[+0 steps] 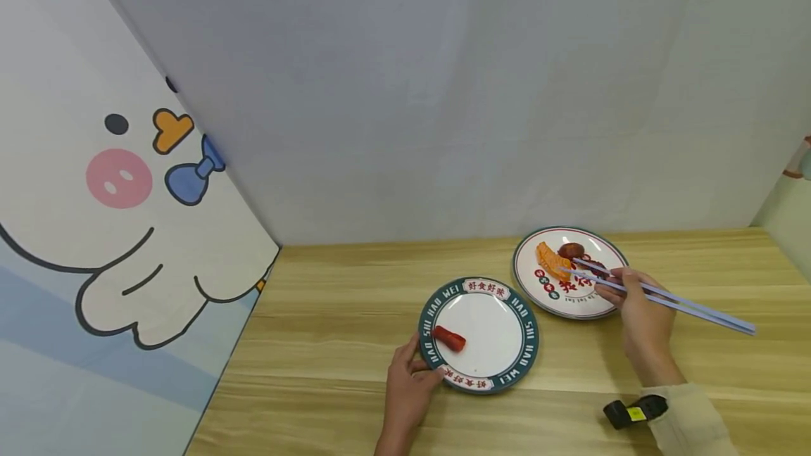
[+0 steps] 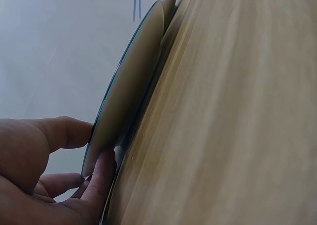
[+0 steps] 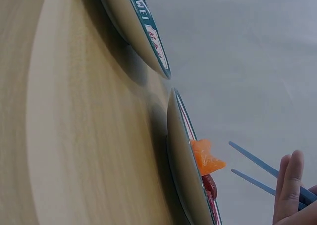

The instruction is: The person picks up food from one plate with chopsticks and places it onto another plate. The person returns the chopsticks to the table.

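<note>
My left hand (image 1: 408,387) grips the near-left rim of a green-rimmed plate (image 1: 529,333). In the left wrist view the thumb is at the edge and a finger lies under the plate's pale underside (image 2: 131,71). A small red piece of food (image 1: 450,338) lies on that plate's left side. My right hand (image 1: 646,322) holds light blue chopsticks (image 1: 693,308) over a white plate (image 1: 528,288). On this plate lie an orange, ridged piece (image 1: 552,260), a brown piece (image 1: 571,250) and a dark red piece (image 1: 597,268). In the right wrist view the chopstick tips stand apart, clear of the orange piece (image 3: 204,158).
Both plates are on a wood-grain table (image 1: 317,343), the white one farther back and to the right. A pale wall (image 1: 443,104) rises behind the table. At the left stands a panel with a cartoon figure (image 1: 120,178). A black strap (image 1: 636,414) is at the right wrist.
</note>
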### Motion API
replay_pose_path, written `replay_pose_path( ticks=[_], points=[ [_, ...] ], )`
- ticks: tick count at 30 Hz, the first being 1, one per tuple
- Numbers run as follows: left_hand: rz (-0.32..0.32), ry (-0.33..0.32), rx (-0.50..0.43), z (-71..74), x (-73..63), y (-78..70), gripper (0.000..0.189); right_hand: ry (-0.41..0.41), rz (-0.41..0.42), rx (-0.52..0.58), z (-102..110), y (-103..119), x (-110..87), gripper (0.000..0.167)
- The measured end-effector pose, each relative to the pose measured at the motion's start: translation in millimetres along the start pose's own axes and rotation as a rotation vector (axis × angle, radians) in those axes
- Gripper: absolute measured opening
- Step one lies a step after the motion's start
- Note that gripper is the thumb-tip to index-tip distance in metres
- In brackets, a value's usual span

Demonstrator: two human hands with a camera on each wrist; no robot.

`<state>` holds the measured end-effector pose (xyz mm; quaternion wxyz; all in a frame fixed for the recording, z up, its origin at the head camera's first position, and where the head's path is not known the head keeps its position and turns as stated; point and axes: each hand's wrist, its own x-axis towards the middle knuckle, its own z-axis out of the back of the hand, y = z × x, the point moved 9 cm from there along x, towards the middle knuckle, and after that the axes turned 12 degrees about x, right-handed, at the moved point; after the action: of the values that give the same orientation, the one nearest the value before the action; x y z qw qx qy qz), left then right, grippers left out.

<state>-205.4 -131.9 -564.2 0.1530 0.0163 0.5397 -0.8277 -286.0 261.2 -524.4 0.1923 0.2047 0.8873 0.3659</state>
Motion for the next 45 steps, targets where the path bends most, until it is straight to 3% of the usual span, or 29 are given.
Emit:
replay_pose_path(
  ticks=[5, 16, 26, 45],
  points=[
    [-0.003, -0.003, 0.007, 0.3, 0.4, -0.7, 0.079, 0.002, 0.003, 0.043, 0, 6, -2.8, 0.028],
    [-0.006, -0.002, 0.002, -0.3, 1.4, -3.5, 0.079, 0.029, 0.027, 0.031, -1, 13, -9.6, 0.027],
    [-0.023, -0.01, -0.002, 0.1, 1.5, -3.0, 0.08, 0.146, 0.022, -0.017, -12, 9, -21.1, 0.028],
    [0.024, -0.001, 0.019, -0.8, 0.9, -0.8, 0.078, 0.318, -0.041, -0.204, -33, -15, -49.7, 0.027]
  ],
)
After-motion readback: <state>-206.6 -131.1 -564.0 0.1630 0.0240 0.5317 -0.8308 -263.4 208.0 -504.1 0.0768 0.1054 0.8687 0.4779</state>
